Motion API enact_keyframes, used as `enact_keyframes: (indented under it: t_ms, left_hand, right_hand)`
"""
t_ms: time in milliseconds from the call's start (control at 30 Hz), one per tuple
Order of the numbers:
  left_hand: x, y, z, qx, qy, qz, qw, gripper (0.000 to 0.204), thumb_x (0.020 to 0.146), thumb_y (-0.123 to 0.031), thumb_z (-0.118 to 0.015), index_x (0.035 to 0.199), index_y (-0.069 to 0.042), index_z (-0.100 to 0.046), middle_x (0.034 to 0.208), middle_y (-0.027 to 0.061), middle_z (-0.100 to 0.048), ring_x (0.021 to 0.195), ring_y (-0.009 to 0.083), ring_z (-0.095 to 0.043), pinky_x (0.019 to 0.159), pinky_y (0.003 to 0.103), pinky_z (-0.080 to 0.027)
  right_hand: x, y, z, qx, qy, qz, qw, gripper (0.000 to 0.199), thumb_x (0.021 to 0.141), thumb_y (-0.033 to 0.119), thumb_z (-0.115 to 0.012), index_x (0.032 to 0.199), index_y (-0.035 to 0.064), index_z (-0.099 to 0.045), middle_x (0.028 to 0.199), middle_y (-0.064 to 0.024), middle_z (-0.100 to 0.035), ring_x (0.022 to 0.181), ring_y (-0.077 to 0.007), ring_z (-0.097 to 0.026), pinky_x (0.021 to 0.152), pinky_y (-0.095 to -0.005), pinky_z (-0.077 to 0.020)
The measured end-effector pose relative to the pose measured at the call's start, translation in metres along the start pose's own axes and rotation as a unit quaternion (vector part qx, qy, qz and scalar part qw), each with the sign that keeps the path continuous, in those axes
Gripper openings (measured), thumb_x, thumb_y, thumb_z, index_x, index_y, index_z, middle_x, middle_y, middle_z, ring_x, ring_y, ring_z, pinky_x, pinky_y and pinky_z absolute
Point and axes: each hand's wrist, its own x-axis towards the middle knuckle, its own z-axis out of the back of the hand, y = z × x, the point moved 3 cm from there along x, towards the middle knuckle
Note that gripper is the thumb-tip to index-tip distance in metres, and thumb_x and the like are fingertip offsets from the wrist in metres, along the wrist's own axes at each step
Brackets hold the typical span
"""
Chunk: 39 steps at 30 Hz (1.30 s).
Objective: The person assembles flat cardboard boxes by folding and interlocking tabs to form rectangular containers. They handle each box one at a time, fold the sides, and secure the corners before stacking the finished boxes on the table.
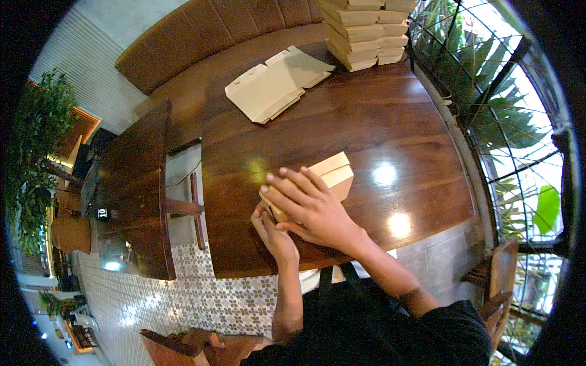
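A small tan cardboard box sits folded up on the dark wooden table, close to its near edge. My right hand lies across the top of the box, its fingers stretched out and pressed flat over the lid. At the left end of the box, my left hand holds it with fingers bent against the end wall. Both hands cover much of the box's left half. Farther back, flat unfolded cardboard blanks lie on the table.
A tall stack of folded cardboard boxes stands at the table's far right corner. Behind the table runs a brown padded bench. Another wooden table is to the left, and a wooden chair stands at the right.
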Motion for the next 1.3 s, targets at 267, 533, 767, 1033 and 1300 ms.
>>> enact_keyframes:
  t_ms: [267,533,767,1033,1300]
  left_hand:
    - [0.014,-0.031,0.014,0.195,0.243,-0.14,0.94,0.12,0.081,-0.072,-0.076,0.164,-0.002,-0.023,0.166,0.0193,-0.032,0.153,0.0339,-0.035,0.126,0.049,-0.03]
    - [0.018,-0.001,0.025,0.326,0.242,-0.23,0.885,0.101,0.075,-0.029,-0.096,0.156,-0.005,-0.043,0.153,0.0173,-0.053,0.14,0.0341,-0.053,0.115,0.045,-0.046]
    - [0.012,-0.004,0.019,0.292,0.225,-0.282,0.886,0.073,0.079,-0.015,-0.093,0.143,-0.009,-0.059,0.136,0.0171,-0.066,0.125,0.0348,-0.065,0.104,0.045,-0.054]
    - [0.014,0.004,0.021,0.246,0.249,-0.273,0.896,0.064,0.079,-0.011,-0.093,0.135,-0.01,-0.061,0.136,0.0167,-0.065,0.127,0.0341,-0.063,0.105,0.046,-0.053]
    - [0.013,-0.042,0.009,0.21,0.309,-0.239,0.896,0.076,0.079,-0.011,-0.092,0.14,-0.011,-0.048,0.15,0.0208,-0.05,0.142,0.0371,-0.049,0.118,0.051,-0.042]
  right_hand:
    - [-0.023,-0.004,-0.024,0.0,0.013,0.041,0.999,0.07,0.094,0.043,-0.064,0.153,0.0083,-0.051,0.16,-0.0094,-0.049,0.153,-0.03,-0.039,0.128,-0.0496,-0.0271]
    - [-0.034,-0.017,-0.007,-0.022,0.079,0.086,0.993,0.07,0.091,0.026,-0.062,0.157,0.012,-0.045,0.165,-0.008,-0.043,0.155,-0.0287,-0.036,0.129,-0.0459,-0.0265]
    - [-0.06,-0.058,0.026,-0.078,0.022,-0.016,0.997,0.073,0.088,0.022,-0.074,0.156,0.0147,-0.051,0.161,-0.007,-0.049,0.153,-0.0281,-0.042,0.128,-0.0505,-0.029]
    - [-0.084,-0.08,0.024,-0.037,-0.049,-0.062,0.996,0.075,0.088,0.024,-0.078,0.157,0.019,-0.049,0.167,-0.0108,-0.041,0.157,-0.0309,-0.033,0.13,-0.0529,-0.0219]
    - [-0.083,-0.096,0.015,0.348,-0.056,-0.23,0.907,0.095,0.082,0.019,-0.089,0.161,0.0064,-0.039,0.167,-0.0147,-0.041,0.156,-0.0323,-0.034,0.128,-0.0428,-0.0269]
